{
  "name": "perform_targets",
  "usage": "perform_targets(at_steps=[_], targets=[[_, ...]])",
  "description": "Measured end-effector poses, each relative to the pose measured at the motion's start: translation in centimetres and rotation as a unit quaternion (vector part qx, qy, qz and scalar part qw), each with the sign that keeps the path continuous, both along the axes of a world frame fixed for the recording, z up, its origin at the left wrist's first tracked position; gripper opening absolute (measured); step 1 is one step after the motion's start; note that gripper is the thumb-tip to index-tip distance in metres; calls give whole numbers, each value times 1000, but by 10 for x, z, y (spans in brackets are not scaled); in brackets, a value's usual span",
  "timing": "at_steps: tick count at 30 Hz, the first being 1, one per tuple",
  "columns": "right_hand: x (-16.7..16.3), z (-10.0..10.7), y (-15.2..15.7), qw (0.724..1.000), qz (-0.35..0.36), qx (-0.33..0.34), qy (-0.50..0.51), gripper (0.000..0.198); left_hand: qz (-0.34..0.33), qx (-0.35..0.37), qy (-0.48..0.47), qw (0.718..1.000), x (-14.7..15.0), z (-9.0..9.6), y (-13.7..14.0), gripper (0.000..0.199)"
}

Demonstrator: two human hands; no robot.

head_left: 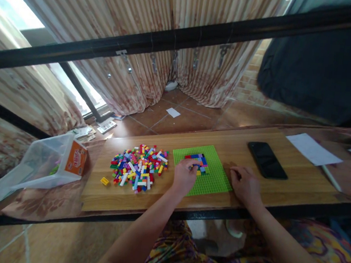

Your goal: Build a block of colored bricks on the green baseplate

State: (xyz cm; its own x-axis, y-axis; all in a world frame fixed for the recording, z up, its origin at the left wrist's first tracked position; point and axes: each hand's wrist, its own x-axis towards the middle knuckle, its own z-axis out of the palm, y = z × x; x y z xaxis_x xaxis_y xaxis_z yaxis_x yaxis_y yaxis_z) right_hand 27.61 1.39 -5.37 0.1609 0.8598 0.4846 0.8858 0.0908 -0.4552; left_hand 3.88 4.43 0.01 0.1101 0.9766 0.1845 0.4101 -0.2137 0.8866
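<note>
Over the left part of a green studded baseplate (212, 183), my left hand (185, 177) is closed in a pinch. Its fingertips are at a patch of small toy building bricks (203, 159), mostly blue, with red, yellow and other colours. The fingers hide what they grip, and part of the patch lies behind them. My right hand (246, 187) rests on the wooden board (155, 206) just right of the baseplate. Its fingers are curled in, with nothing seen in them. Left of the baseplate spreads a heap of mixed loose bricks (138, 167).
A yellow brick (104, 181) lies apart from the heap. At the far left stands a clear plastic box (43, 159) with an orange label. A black phone (267, 160), a white paper (314, 149) and a pen (331, 178) lie to the right. A dark metal bar (172, 41) crosses beyond the board.
</note>
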Motion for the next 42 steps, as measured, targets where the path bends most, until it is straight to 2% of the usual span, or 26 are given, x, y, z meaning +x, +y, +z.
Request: perform_targets(at_steps=[3, 11, 23, 33, 37, 42], targets=[[0, 0, 0, 1000, -8, -6, -7, 23, 10, 39, 65, 997, 8, 2, 2, 23], [-1, 2, 0, 1000, -6, -1, -2, 24, -13, 66, 124, 990, 12, -9, 3, 22], [0, 1, 0, 1000, -4, 2, -4, 23, -95, 119, 296, 943, 6, -5, 9, 27], [-1, 3, 0, 1000, -5, -4, 6, 23, -99, 124, 321, 934, 9, -7, 8, 25], [-2, 2, 0, 1000, -4, 2, 6, 23, -105, 115, 311, 938, 9, -9, 11, 25], [-1, 2, 0, 1000, -2, 1, 6, 22, -74, 129, 279, 949, 6, -11, 4, 27]])
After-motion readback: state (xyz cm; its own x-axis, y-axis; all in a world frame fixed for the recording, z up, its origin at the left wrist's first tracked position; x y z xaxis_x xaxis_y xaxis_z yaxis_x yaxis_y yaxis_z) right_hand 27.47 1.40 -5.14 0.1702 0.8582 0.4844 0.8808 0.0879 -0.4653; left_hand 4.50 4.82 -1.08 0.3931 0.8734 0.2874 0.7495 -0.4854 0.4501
